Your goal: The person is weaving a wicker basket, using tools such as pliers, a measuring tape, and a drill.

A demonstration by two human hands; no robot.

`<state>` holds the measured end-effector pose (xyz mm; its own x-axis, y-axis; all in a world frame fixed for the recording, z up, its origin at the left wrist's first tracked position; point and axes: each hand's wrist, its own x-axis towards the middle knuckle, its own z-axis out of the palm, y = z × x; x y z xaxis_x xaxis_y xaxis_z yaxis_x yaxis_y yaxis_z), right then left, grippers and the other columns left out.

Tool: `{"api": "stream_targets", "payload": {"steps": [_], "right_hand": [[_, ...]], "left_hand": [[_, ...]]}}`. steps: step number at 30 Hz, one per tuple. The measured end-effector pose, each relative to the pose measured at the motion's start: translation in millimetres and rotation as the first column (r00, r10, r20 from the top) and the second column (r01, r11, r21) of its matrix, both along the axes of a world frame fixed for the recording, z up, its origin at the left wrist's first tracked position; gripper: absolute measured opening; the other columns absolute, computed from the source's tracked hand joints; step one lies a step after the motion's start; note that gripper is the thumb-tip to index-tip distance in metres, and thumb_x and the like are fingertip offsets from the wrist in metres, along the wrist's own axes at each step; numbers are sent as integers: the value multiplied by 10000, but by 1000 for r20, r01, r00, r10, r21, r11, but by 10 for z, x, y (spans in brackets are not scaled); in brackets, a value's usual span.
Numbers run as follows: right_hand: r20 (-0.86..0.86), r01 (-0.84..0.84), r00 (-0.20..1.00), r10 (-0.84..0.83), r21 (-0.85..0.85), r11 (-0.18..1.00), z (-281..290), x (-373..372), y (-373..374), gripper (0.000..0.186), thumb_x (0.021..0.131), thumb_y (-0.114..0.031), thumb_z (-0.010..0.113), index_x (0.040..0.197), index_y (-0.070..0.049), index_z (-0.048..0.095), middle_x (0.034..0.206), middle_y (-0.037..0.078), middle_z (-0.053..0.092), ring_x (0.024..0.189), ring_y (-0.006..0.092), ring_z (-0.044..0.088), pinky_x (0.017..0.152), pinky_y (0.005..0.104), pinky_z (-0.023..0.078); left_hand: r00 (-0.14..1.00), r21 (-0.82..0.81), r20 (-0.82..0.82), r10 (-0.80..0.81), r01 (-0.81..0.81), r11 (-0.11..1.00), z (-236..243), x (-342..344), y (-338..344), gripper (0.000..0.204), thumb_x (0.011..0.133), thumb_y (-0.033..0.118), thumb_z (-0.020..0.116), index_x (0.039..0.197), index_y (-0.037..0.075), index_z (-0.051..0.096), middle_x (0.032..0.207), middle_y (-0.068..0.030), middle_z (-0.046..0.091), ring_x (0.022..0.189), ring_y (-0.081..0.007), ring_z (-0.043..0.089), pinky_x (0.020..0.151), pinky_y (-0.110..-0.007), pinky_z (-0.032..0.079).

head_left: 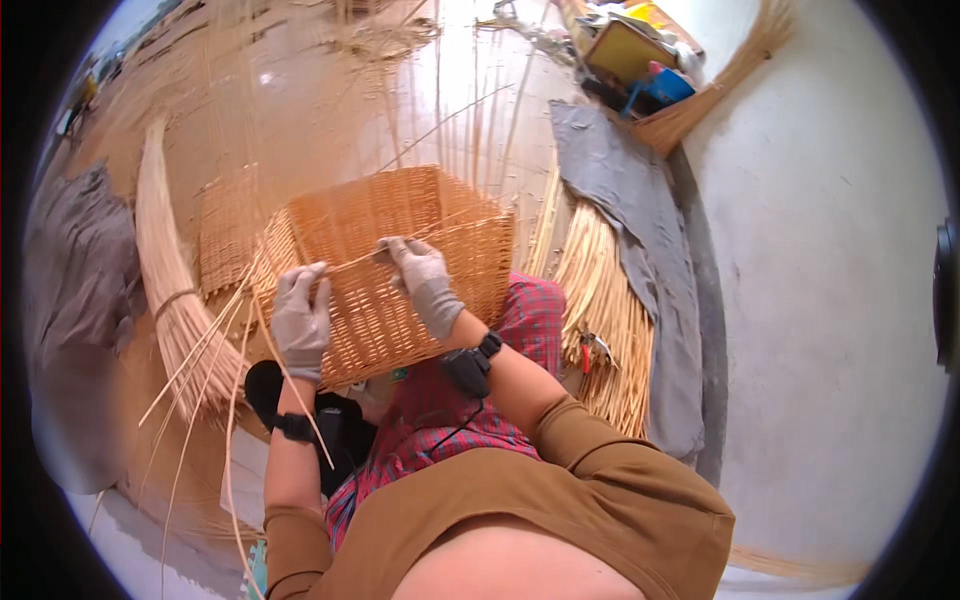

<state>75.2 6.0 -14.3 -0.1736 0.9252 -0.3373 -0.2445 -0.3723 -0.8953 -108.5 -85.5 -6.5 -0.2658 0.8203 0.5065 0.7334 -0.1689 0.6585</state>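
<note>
A woven wicker basket (390,300) with open top rests at my lap, over red checked cloth. My left hand (302,310), in a pale glove, has its fingers closed on the basket's near rim at its left part. My right hand (420,275), also gloved, grips a thin strand along the same rim, a little to the right. Several long loose reeds (190,370) trail from the basket's left corner down past my left arm.
A long reed bundle (170,260) and a flat woven panel (225,210) lie left. Grey cloths (75,260) flank both sides. At right lie split canes (600,280) with red-handled pliers (590,350). A cluttered pile (645,60) and straw broom (740,55) are behind, beside a wall.
</note>
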Motion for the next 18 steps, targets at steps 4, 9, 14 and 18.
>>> {"api": "stream_targets", "payload": {"steps": [4, 9, 14, 18], "right_hand": [[24, 8, 1000, -8, 23, 1000, 39, 4, -66, 285, 1034, -334, 649, 1108, -74, 737, 959, 66, 780, 496, 38, 539, 433, 201, 411], [-11, 55, 998, -55, 1, 999, -3, 29, -31, 275, 1033, -300, 653, 1072, -44, 746, 946, 88, 776, 466, 74, 566, 410, 239, 428], [5, 7, 1000, -7, 14, 1000, -51, 49, -39, 277, 1037, -324, 647, 1116, -74, 736, 960, 69, 779, 498, 51, 570, 435, 208, 421], [-23, -1, 1000, 1, 5, 1000, -59, 59, -54, 276, 1035, -319, 650, 1120, -70, 734, 948, 66, 776, 506, 46, 555, 439, 209, 419]], "left_hand": [[999, -37, -23, 31, -32, 999, 70, -70, 51, 177, 950, 99, 710, 1116, 40, 721, 995, -109, 671, 940, -274, 683, 844, -354, 548], [997, -61, 71, -34, 38, 997, -3, -94, 119, 132, 966, 82, 705, 1077, 13, 717, 963, -112, 675, 902, -241, 683, 820, -333, 541], [998, -38, 57, -20, 22, 999, -9, -73, 117, 128, 969, 96, 703, 1077, 28, 723, 972, -101, 676, 890, -236, 682, 822, -341, 548], [999, -33, 42, 10, -9, 999, 26, -46, 116, 130, 965, 123, 707, 1072, 52, 726, 965, -94, 676, 890, -250, 681, 810, -346, 547]]}}
